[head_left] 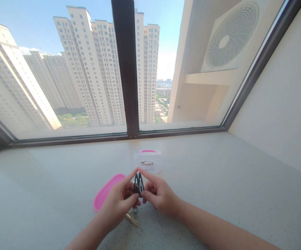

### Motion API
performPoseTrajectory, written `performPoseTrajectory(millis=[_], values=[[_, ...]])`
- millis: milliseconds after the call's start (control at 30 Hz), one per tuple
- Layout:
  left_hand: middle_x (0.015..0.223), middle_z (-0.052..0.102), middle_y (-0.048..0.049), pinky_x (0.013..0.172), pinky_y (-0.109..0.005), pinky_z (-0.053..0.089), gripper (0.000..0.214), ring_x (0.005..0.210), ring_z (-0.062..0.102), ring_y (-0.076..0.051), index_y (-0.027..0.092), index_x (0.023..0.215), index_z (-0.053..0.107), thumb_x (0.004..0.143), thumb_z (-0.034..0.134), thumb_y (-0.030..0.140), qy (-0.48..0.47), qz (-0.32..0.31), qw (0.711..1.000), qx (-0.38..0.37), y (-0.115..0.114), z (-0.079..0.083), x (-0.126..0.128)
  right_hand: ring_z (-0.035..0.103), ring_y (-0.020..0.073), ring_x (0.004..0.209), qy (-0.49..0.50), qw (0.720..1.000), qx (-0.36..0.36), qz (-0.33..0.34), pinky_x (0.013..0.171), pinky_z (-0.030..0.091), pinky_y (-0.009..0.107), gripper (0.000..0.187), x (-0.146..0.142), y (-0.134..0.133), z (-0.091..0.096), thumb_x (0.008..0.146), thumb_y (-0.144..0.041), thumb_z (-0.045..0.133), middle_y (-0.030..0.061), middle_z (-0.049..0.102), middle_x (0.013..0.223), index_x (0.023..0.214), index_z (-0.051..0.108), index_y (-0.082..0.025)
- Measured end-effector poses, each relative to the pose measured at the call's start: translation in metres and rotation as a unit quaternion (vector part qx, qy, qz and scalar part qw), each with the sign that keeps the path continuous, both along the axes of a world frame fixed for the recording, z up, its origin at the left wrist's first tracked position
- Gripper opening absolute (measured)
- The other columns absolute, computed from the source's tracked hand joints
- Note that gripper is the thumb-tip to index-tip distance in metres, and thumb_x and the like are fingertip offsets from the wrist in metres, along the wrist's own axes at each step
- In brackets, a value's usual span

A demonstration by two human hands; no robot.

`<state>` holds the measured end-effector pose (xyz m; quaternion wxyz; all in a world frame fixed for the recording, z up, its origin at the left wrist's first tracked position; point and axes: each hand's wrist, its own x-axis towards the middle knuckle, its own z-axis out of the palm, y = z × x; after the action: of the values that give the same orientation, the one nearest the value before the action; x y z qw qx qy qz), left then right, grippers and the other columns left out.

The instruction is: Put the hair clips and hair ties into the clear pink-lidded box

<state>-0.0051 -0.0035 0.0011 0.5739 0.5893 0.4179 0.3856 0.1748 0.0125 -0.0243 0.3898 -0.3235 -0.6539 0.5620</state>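
Two black snap hair clips (138, 184) stand upright side by side, pinched between both hands above the pale sill. My left hand (119, 203) grips them with thumb and forefinger from the left. My right hand (159, 194) pinches them from the right, forefinger on their tops. Just beyond my hands stands a small clear plastic box (147, 161) with a pink rim, something small and thin inside it. Its pink lid (106, 191) lies flat to the left. A gold hair clip (132, 219) and a small round metal piece lie on the sill under my left hand.
The pale speckled windowsill (218, 180) runs up to a wide window with a dark centre post (125, 69). A white wall (283, 104) closes the right side. Outside are tall buildings and an air-conditioner unit.
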Motion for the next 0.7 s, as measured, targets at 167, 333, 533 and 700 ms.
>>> performPoseTrajectory(millis=[167, 333, 533, 700], values=[[0.073, 0.062, 0.0005, 0.059, -0.029, 0.049, 0.078, 0.063, 0.061, -0.016, 0.015, 0.149, 0.036, 0.075, 0.063, 0.022, -0.005, -0.002, 1.0, 0.003, -0.0017, 0.0022, 0.001, 0.059, 0.0121, 0.059, 0.004, 1.0, -0.003, -0.006, 0.058, 0.044, 0.024, 0.073, -0.0007, 0.0001, 0.0013, 0.08, -0.016, 0.062, -0.0048, 0.053, 0.065, 0.148, 0.039, -0.022], [0.077, 0.063, -0.0004, 0.061, -0.029, 0.05, 0.078, 0.065, 0.06, -0.016, 0.015, 0.148, 0.037, 0.074, 0.062, 0.019, -0.008, -0.017, 1.0, 0.004, -0.0024, 0.004, 0.0009, 0.059, 0.0122, 0.059, 0.003, 1.0, -0.007, 0.0, 0.058, 0.044, 0.024, 0.073, -0.0009, -0.0015, 0.0052, 0.079, -0.014, 0.062, -0.0047, 0.055, 0.065, 0.148, 0.039, -0.02], [0.079, 0.063, -0.0007, 0.063, -0.029, 0.05, 0.077, 0.068, 0.061, -0.016, 0.017, 0.147, 0.038, 0.074, 0.062, 0.017, -0.007, -0.029, 1.0, 0.006, -0.0023, 0.004, -0.0006, 0.059, 0.012, 0.059, 0.007, 1.0, -0.009, 0.004, 0.058, 0.044, 0.024, 0.073, -0.0005, -0.0021, 0.0055, 0.079, -0.014, 0.062, -0.0049, 0.055, 0.064, 0.148, 0.039, -0.02], [0.08, 0.063, -0.001, 0.065, -0.029, 0.05, 0.076, 0.07, 0.06, -0.016, 0.016, 0.147, 0.037, 0.075, 0.062, 0.017, -0.01, -0.035, 0.999, 0.002, -0.0041, 0.0041, 0.0004, 0.058, 0.011, 0.054, 0.007, 1.0, -0.014, 0.006, 0.053, 0.042, 0.022, 0.075, 0.0004, -0.0025, 0.0066, 0.078, -0.015, 0.063, -0.0062, 0.053, 0.061, 0.149, 0.038, -0.019]])
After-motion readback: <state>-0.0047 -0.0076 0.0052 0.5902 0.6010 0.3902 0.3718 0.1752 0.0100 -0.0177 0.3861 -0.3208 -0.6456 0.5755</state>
